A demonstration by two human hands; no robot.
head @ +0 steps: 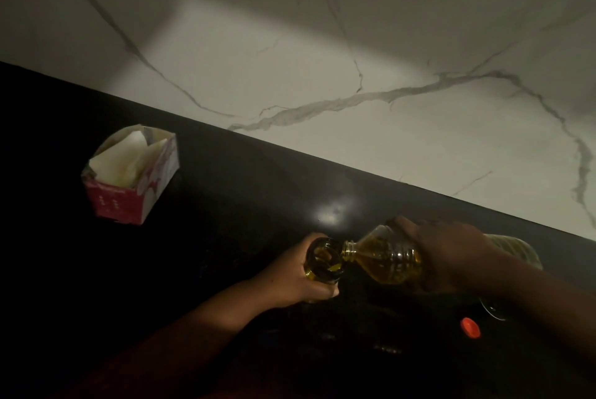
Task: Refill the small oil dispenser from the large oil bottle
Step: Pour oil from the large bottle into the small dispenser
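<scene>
Two hands work near the counter's [225, 192] front edge, right of a tissue box [129, 177] toward its left end. The left hand [300, 279] wraps the small oil dispenser [324, 261], mouth up. The right hand [451, 256] grips the tipped large oil bottle [383, 258], its neck touching the dispenser's rim; an orange cap [470, 327] lies near the right front edge.

You see golden oil in the bottle [387, 261], an orange-red cap [470, 327] lower right, grey-veined white wall [322, 76], pink-and-white box [129, 179].
</scene>
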